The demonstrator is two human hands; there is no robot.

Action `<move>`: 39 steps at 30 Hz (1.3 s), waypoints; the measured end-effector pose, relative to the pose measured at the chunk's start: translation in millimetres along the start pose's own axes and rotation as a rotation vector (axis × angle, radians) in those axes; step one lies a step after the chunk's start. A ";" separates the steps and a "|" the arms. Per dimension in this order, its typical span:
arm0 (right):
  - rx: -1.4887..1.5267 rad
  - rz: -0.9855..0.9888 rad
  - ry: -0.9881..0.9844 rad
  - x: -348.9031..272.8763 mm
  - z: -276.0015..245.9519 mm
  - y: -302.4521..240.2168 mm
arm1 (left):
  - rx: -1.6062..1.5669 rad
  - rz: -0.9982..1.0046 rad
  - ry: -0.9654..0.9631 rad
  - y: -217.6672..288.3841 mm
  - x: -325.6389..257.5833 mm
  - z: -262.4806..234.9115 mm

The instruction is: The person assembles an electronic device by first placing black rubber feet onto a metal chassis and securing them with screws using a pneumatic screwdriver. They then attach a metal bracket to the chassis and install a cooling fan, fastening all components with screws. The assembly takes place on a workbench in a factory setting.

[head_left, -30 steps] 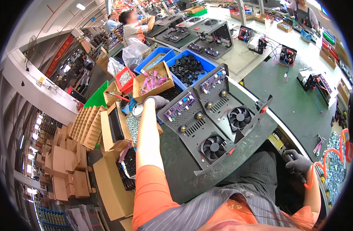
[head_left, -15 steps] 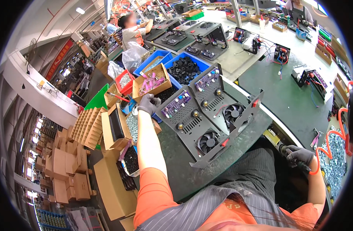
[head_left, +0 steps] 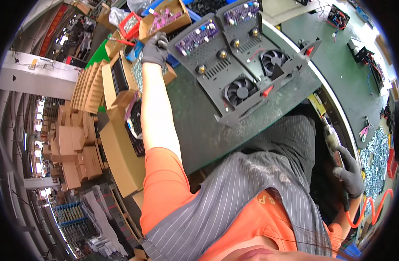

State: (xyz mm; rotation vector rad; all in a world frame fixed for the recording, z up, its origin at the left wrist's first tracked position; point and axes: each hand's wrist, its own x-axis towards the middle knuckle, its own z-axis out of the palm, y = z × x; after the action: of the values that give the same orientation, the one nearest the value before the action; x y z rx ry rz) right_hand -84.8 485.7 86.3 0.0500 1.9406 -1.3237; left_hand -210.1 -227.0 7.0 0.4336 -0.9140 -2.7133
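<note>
My left hand, in a grey glove, is over the parts bins at the far left of the bench, beside a cardboard box of pink-purple pieces. Its fingers are curled together; what they hold, if anything, is too small to make out. At the right, beyond the bench edge, my gloved right hand is wrapped round an air screwdriver with an orange coiled hose. Between my hands lie two black metal housings, side by side, with purple circuit boards, brass fittings and black fans.
A red bin of small metal parts and an open carton stand at the left. A metal rail curves along the right, with another green work surface beyond. Many small metal parts lie at the far right.
The view has tilted down, so the bench sits higher in it. My right hand's grip has turned, and more of the screwdriver shows. My left hand remains by the bins.
</note>
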 end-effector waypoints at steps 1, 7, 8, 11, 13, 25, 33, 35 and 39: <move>0.077 -0.086 -0.038 5.8 8.7 3.5 | 0.018 0.013 -0.054 0.3 -14.4 6.2; 0.271 -0.208 -0.215 53.6 64.4 18.2 | -0.045 -0.144 -0.171 -50.9 -135.6 19.8; 0.199 -0.213 -0.210 64.3 71.2 20.3 | -0.072 -0.202 -0.182 -62.6 -158.6 13.8; 0.252 -0.186 -0.284 100.9 83.9 42.4 | -0.141 -0.330 -0.140 -104.3 -229.3 -0.8; 0.339 -0.118 -0.335 111.8 89.3 51.9 | -0.167 -0.384 -0.095 -134.3 -262.0 -11.8; 0.015 -0.149 -0.558 66.5 116.7 5.4 | -0.087 -0.401 -0.090 -234.9 -313.3 44.2; -0.021 -0.272 -0.554 50.5 125.2 8.4 | 0.142 -0.372 -0.064 -245.0 -320.7 74.8; -0.047 -0.237 -0.531 44.6 123.1 7.3 | 0.150 -0.367 -0.123 -246.2 -320.6 82.8; 0.017 -0.251 -0.522 37.3 122.4 15.5 | 0.183 -0.370 -0.165 -249.8 -318.2 94.0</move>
State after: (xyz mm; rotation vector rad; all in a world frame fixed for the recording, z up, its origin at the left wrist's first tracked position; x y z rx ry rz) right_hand -34.9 380.1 31.7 -0.4982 1.5203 -1.3463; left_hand 17.6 119.7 -12.7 0.4582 -1.2439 -3.0459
